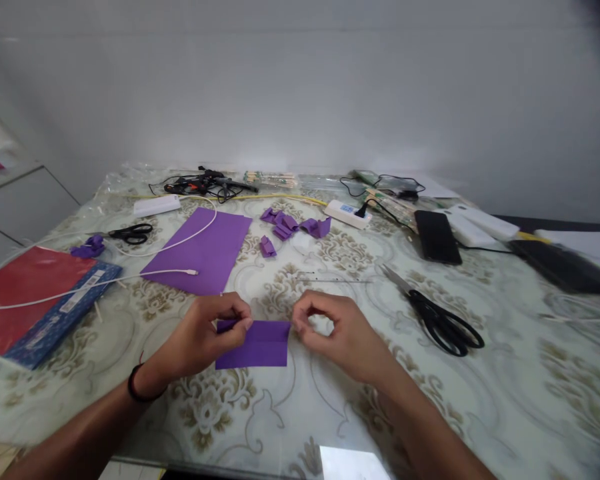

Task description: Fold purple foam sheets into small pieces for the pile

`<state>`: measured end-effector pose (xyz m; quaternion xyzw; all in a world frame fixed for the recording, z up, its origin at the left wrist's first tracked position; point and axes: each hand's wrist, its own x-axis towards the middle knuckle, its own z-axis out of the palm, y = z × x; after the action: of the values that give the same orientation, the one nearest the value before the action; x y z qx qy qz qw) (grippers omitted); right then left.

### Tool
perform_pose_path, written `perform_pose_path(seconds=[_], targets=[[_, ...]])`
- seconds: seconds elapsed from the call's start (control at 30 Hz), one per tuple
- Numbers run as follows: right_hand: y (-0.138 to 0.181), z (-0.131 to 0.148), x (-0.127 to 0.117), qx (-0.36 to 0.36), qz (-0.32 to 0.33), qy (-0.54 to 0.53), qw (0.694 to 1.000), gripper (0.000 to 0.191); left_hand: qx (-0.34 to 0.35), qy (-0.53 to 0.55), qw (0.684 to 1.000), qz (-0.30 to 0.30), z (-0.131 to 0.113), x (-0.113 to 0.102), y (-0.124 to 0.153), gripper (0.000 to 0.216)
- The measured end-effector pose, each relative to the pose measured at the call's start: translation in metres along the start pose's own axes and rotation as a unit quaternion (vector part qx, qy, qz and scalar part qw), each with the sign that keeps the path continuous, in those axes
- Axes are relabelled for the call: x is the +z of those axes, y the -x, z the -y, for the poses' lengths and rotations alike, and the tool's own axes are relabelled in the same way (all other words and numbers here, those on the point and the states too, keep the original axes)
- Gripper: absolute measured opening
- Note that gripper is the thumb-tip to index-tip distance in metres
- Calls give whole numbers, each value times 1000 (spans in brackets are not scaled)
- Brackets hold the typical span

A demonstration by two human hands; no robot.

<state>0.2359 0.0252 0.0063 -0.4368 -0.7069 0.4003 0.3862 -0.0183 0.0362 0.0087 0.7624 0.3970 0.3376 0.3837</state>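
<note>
A small rectangle of purple paper (260, 347) with a crease across it is between my hands, near the front middle of the table. My left hand (205, 333), with a dark band at the wrist, pinches its upper left part between thumb and forefinger. At the upper right corner, the thumb and forefinger of my right hand (337, 330) are closed in a pinch on the paper's edge. Beyond them lie a larger purple sheet (205, 243) and several folded purple paper pieces (285, 227).
Black-handled scissors (443, 320) lie at right, near a black phone (436, 237). A power strip (347, 213) and tangled black cables (205, 183) are farther back. At left, a white cable (165, 272) crosses a red and blue packet (45, 300); smaller scissors (133, 233) lie beyond.
</note>
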Motion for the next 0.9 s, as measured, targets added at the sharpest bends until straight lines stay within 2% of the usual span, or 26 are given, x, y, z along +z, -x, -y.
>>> perform_pose_path(seconds=[0.13,0.27,0.33,0.43,0.53,0.77,0.9], targets=[[-2,-4,1,5,-34,-12,999,8,-17,-8,1000,-21,4,4,-1,14],[0,-4,20,-16,1,7,1000,6,-7,-22,1000,7,4,13,2,11],[1,-4,27,-36,-14,25,999,10,8,-26,1000,11,3,16,4,11],[2,-3,29,-67,-34,50,996,18,18,-33,999,11,2,17,6,11],[2,-2,28,-80,-7,41,996,11,24,-34,999,10,2,18,7,10],[5,4,35,-50,19,12,998,16,35,-30,998,49,0,19,9,11],[5,6,30,-37,17,1,999,15,47,-36,997,52,-1,14,7,16]])
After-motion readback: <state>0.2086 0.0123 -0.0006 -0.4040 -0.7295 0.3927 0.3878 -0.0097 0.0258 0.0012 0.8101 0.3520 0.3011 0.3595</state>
